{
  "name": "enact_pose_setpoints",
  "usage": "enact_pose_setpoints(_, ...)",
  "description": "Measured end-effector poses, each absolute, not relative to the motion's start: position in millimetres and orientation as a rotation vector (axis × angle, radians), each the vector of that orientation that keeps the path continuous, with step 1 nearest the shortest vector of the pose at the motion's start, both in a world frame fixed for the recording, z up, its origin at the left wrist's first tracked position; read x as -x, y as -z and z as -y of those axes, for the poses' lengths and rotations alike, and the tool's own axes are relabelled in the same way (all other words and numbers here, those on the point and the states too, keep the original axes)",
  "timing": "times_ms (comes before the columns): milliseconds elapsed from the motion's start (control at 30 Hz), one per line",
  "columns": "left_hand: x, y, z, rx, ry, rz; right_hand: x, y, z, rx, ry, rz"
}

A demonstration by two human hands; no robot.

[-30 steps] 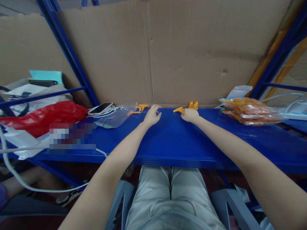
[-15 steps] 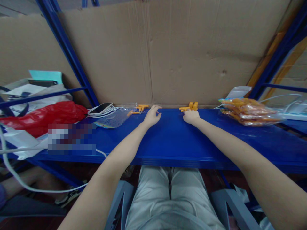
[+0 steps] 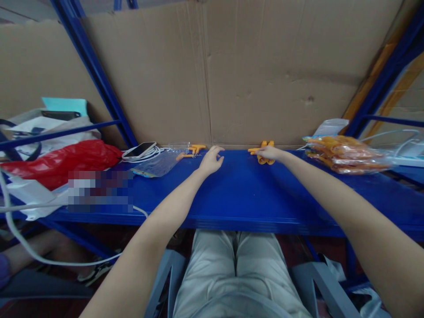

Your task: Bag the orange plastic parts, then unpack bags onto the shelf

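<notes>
Rising behind both hands, the cardboard (image 3: 251, 79) borders the back of the blue table (image 3: 232, 198). Left of the left hand (image 3: 212, 160) lie orange parts (image 3: 198, 146), a clear bag (image 3: 155, 168) and a phone (image 3: 141, 150) on white cable (image 3: 155, 153), with a red bag (image 3: 66, 159) farther out. Well to the right sits an orange packet (image 3: 344, 154). Blue surface spreads between the hands and on to the front edge. The left hand curves loosely, thumb apart from fingers. The right hand (image 3: 267, 153) has its fingers bunched at the orange piece (image 3: 253, 150) near the back edge; I cannot tell whether they grip it. That piece's long axis runs sideways, its visible end pointing left. An orange pair (image 3: 261, 159) lies front to back, partly hidden by the right hand.
</notes>
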State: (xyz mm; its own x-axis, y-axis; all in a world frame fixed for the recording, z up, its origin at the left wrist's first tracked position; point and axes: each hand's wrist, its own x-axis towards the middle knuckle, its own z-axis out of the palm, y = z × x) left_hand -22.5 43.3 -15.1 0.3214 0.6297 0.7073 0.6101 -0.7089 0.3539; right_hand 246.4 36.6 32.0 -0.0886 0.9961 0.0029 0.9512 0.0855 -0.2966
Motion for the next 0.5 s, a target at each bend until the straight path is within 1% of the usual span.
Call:
enact_pose_setpoints(100, 22.4, 14.6, -43.2, -2.537, -1.359, -1.186, -266.2, -54.3, -35.0, 1.960, -0.637, 1.917)
enact_pose_setpoints(200, 22.1, 15.3, -43.7, -2.538, -1.351, -1.190, -286.7, -73.1, -34.9, 1.981, -0.826, 1.773)
enact_pose_setpoints(300, 21.0, 16.1, -43.6, -2.543, -1.354, -1.170, -301.7, -85.1, -37.9, 2.004, -0.818, 1.687)
enact_pose_setpoints(500, 18.4, 16.5, -41.1, -2.541, -1.372, -1.154, -308.1, -95.0, -47.3, 1.990, -0.728, 1.761)
